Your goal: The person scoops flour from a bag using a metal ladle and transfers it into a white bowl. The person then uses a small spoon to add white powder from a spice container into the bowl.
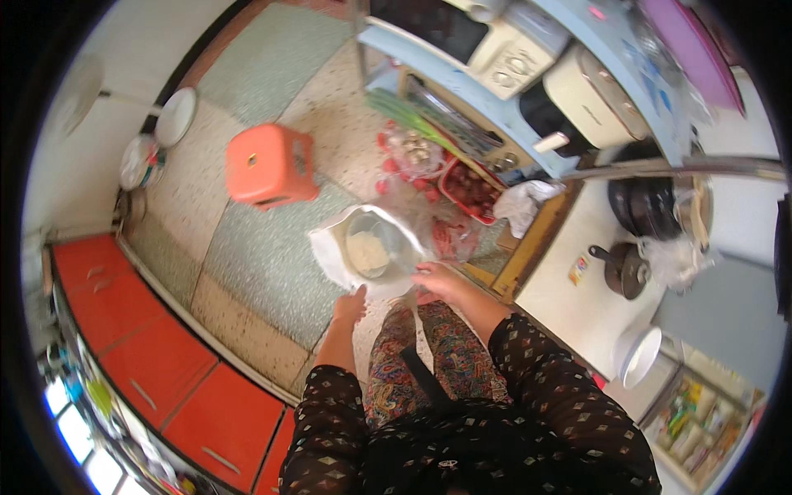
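A white sack (328,247) stands open on the floor in front of me, its rim folded wide. Inside it is a clear round bowl or container (387,232) with pale powder or grain (368,252) showing in it. My left hand (351,304) grips the near left edge of the sack, fingers closed on it. At the near right edge, my right hand (436,279) holds the sack's rim, with its fingertips partly hidden. Thin clear plastic lies just beyond the sack on the right.
An orange plastic stool (269,166) stands ahead on the left. Beyond the sack are a red basket of dark round produce (471,190), bagged garlic (416,151) and green onions (411,117). Red cabinets (158,365) line the left; a white counter (560,278) with a saucepan (626,270) is right.
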`<state>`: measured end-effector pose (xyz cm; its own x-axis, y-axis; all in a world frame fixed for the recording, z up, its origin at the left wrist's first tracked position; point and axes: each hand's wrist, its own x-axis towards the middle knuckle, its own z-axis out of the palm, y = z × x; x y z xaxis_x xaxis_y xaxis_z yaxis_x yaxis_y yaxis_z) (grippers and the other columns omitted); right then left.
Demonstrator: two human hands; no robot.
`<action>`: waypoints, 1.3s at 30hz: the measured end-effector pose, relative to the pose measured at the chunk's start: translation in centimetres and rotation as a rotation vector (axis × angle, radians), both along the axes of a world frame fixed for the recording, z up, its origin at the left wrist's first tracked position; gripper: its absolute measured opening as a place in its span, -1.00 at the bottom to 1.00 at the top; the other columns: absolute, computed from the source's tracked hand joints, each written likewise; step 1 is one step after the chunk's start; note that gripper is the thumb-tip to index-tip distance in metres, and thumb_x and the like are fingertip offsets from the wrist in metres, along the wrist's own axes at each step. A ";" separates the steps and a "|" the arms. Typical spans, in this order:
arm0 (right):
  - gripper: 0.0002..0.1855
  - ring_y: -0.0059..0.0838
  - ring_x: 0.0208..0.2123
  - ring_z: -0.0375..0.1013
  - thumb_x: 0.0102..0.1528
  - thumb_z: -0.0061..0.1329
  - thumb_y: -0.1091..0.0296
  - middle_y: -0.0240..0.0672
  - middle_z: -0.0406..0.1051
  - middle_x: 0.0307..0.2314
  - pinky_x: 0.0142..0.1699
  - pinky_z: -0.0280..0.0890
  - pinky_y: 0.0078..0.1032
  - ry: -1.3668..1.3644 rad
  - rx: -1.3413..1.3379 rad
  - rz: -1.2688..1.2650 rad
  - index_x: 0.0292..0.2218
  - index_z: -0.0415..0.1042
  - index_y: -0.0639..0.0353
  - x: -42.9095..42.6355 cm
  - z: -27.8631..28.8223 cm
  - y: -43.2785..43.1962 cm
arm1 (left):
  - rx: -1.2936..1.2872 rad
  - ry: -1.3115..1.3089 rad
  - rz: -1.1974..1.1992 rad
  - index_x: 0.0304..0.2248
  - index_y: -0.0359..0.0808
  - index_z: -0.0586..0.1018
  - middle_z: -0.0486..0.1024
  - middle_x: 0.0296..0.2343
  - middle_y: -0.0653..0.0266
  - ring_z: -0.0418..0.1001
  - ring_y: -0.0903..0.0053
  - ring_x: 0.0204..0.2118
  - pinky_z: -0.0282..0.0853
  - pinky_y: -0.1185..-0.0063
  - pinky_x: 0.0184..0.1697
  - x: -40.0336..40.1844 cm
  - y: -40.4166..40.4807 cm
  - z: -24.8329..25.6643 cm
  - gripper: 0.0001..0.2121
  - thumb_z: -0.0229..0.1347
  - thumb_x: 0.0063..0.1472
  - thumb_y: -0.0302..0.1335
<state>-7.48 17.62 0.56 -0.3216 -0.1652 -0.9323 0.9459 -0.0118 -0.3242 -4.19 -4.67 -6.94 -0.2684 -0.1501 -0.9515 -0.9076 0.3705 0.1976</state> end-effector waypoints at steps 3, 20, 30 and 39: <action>-0.46 -0.49 -0.64 0.34 -0.17 -0.11 0.34 -0.24 0.32 -0.53 -0.57 0.33 -0.54 0.122 0.108 0.086 -0.11 0.08 0.22 1.6 -0.3 1.3 | 0.057 -0.119 0.100 -0.60 -0.41 0.38 0.36 -0.70 0.22 0.33 0.52 -0.70 0.21 0.63 -0.66 -0.1 1.3 0.3 -0.55 -0.08 -0.09 -0.07; -0.81 -0.17 -0.47 0.31 -0.22 -0.17 0.34 -0.17 0.33 -0.57 -0.38 0.20 -0.34 0.602 0.658 0.169 -0.45 0.32 0.12 1.9 -5.8 4.7 | 0.242 0.102 0.261 -0.36 -0.43 0.24 0.35 -0.54 0.10 0.37 0.38 -0.51 0.32 0.57 -0.49 -2.5 3.0 -0.8 -0.71 -0.23 0.10 -0.31; -0.72 -0.13 -0.41 0.28 -0.19 -0.18 0.30 -0.09 0.31 -0.52 -0.31 0.17 -0.32 0.690 0.778 0.166 -0.38 0.26 0.19 2.3 -8.0 4.6 | 0.295 0.026 0.252 -0.37 -0.43 0.24 0.36 -0.55 0.10 0.37 0.41 -0.55 0.29 0.64 -0.56 -3.2 2.5 -1.7 -0.71 -0.26 0.11 -0.30; -0.41 -0.04 -0.28 0.21 -0.23 -0.09 0.23 0.03 0.16 -0.32 -0.21 0.15 -0.30 0.478 0.651 0.007 -0.14 0.03 0.15 3.2 -2.5 4.1 | 0.266 -0.027 0.229 -0.39 -0.45 0.28 0.35 -0.54 0.14 0.36 0.42 -0.53 0.26 0.60 -0.54 -2.8 1.0 -2.1 -0.64 -0.27 0.10 -0.23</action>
